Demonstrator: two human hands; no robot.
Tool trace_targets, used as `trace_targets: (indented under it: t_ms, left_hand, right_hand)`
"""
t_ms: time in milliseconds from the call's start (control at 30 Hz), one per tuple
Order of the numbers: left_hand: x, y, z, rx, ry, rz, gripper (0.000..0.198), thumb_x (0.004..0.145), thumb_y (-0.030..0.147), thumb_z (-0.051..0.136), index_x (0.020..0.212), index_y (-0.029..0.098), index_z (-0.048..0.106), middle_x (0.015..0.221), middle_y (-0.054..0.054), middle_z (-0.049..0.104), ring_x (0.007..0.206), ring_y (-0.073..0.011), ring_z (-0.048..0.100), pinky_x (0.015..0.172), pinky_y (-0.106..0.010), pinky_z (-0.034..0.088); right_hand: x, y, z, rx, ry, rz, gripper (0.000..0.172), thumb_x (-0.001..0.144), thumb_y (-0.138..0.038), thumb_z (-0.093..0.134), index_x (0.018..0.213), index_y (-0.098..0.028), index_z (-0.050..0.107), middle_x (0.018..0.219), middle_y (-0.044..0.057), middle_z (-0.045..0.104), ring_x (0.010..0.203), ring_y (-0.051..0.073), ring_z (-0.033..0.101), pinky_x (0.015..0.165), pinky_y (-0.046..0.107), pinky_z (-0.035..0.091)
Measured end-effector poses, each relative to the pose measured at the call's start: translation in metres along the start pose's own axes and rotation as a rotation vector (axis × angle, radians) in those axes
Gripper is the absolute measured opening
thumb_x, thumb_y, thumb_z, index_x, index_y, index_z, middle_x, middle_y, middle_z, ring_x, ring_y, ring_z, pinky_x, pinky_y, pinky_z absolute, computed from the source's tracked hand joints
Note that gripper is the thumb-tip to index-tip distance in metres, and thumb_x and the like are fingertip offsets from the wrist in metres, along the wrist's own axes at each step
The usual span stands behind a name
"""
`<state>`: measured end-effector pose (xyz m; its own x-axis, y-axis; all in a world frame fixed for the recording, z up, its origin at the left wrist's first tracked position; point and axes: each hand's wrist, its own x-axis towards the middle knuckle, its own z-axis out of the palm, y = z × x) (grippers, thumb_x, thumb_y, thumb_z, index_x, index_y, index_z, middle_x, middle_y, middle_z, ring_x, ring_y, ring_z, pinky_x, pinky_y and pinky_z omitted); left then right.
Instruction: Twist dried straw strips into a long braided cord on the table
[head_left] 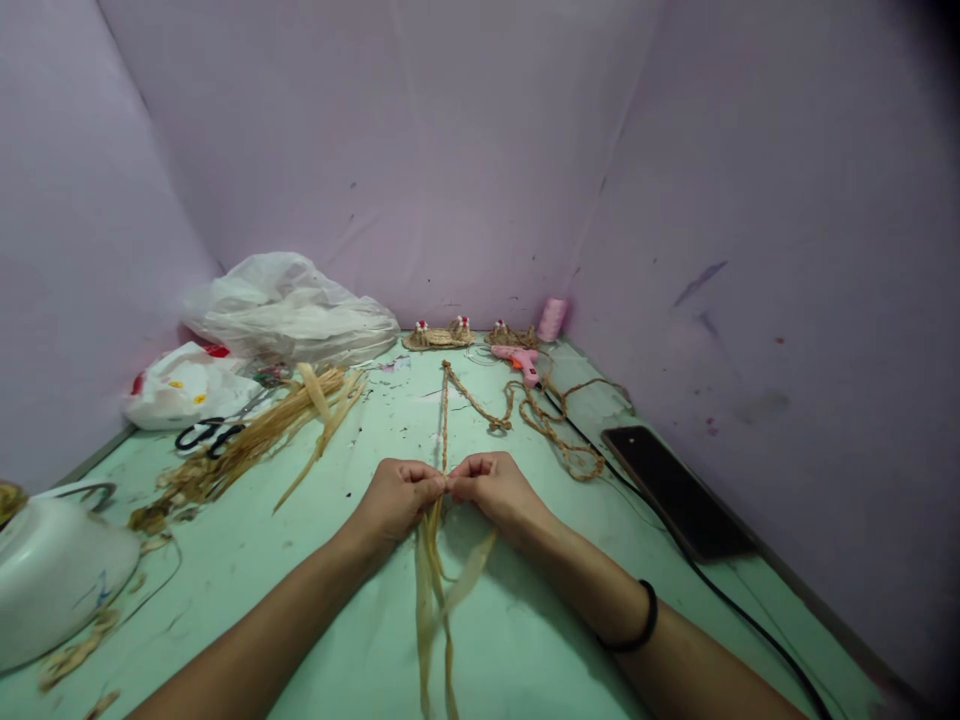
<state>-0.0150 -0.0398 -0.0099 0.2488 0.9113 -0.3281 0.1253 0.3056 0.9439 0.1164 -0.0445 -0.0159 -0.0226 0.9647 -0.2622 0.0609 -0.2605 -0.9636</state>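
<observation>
My left hand (396, 497) and my right hand (495, 486) meet at the middle of the green table (525, 640), fingers pinched together on a braided straw cord (444, 420). The finished braid runs away from my fingertips toward the far wall, then loops right. Loose flat straw strips (435, 590) hang from the pinch toward me, between my forearms. A black band sits on my right wrist.
A bundle of straw (262, 435) and black-handled scissors (202, 435) lie left. Plastic bags (289, 310) sit at the back left, a white bowl (52, 570) at the near left. A pink glue gun (521, 362), small woven pieces (439, 337), a pink spool (553, 319), a dark phone (675, 490) and a black cable lie right.
</observation>
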Motion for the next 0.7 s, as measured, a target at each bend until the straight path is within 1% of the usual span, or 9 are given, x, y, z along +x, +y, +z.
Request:
trace_targets:
  t_ms: [67,167,367,433,500,567,600,667,700]
  left_hand:
    - [0.001,-0.001,-0.001,0.016,-0.013,0.002,0.02,0.057,0.031,0.06,0.053,0.012,0.056,0.034,0.008,0.03,0.034,-0.0025,0.02,0.038,-0.019,0.012]
    - [0.004,-0.002,-0.004,0.089,-0.022,0.02,0.019,0.058,0.03,0.056,0.051,0.012,0.054,0.034,0.007,0.028,0.035,-0.0036,0.02,0.039,-0.02,0.012]
    - [0.008,-0.003,-0.013,0.419,-0.12,0.233,0.022,0.062,0.029,0.05,0.049,0.011,0.055,0.042,0.005,0.032,0.043,-0.0053,0.025,0.042,-0.02,0.017]
    - [0.005,0.001,-0.015,0.519,-0.128,0.265,0.021,0.063,0.028,0.049,0.052,0.011,0.057,0.044,0.004,0.034,0.045,-0.0061,0.028,0.043,-0.02,0.019]
    - [0.001,0.008,-0.017,0.621,-0.073,0.237,0.021,0.061,0.027,0.049,0.05,0.011,0.057,0.043,0.004,0.036,0.045,-0.0069,0.031,0.044,-0.02,0.021]
    - [-0.004,0.018,-0.018,0.673,0.003,0.148,0.021,0.059,0.027,0.051,0.046,0.012,0.053,0.04,0.004,0.037,0.043,-0.0074,0.032,0.044,-0.02,0.023]
    - [-0.007,0.022,-0.018,0.661,0.027,0.094,0.022,0.059,0.028,0.051,0.044,0.013,0.051,0.038,0.004,0.037,0.042,-0.0074,0.032,0.043,-0.021,0.023]
    - [-0.014,0.027,-0.015,0.588,0.019,0.025,0.022,0.061,0.028,0.05,0.044,0.013,0.05,0.036,0.004,0.038,0.039,-0.0071,0.03,0.043,-0.021,0.023]
    - [-0.017,0.027,-0.012,0.569,0.002,0.029,0.022,0.062,0.027,0.049,0.045,0.014,0.05,0.037,0.003,0.039,0.039,-0.007,0.031,0.043,-0.021,0.024]
  right_hand:
    - [0.002,0.002,-0.001,-0.015,-0.001,-0.028,0.002,0.052,-0.012,0.055,0.051,-0.012,0.058,0.041,-0.004,0.051,0.04,0.005,0.036,0.042,0.018,0.027]
    - [0.003,0.001,-0.002,-0.04,-0.002,-0.013,0.003,0.051,-0.012,0.054,0.05,-0.012,0.057,0.038,-0.006,0.045,0.038,0.004,0.031,0.042,0.019,0.024]
    - [0.003,0.003,0.001,0.014,0.002,0.058,0.003,0.05,-0.015,0.055,0.048,-0.013,0.052,0.036,-0.008,0.037,0.036,0.003,0.026,0.039,0.019,0.018]
    - [0.003,0.005,0.003,0.014,0.002,0.071,0.005,0.05,-0.015,0.054,0.047,-0.014,0.05,0.035,-0.009,0.035,0.035,0.003,0.024,0.038,0.02,0.017]
    - [0.004,0.006,0.004,0.016,0.003,0.076,0.007,0.05,-0.016,0.055,0.046,-0.014,0.048,0.034,-0.009,0.034,0.035,0.003,0.024,0.038,0.02,0.017]
    - [0.004,0.006,0.004,0.015,0.007,0.066,0.008,0.049,-0.016,0.055,0.047,-0.014,0.048,0.035,-0.008,0.034,0.035,0.003,0.025,0.038,0.02,0.017]
    - [0.004,0.006,0.005,0.015,0.012,0.057,0.008,0.049,-0.016,0.055,0.047,-0.014,0.048,0.035,-0.008,0.035,0.036,0.003,0.026,0.038,0.02,0.017]
    - [0.003,0.006,0.005,0.014,0.011,0.042,0.008,0.049,-0.016,0.055,0.047,-0.014,0.048,0.036,-0.008,0.038,0.036,0.003,0.027,0.038,0.019,0.018]
    - [0.003,0.005,0.006,0.02,0.002,0.04,0.007,0.05,-0.016,0.055,0.047,-0.014,0.048,0.037,-0.007,0.039,0.036,0.003,0.027,0.038,0.019,0.018]
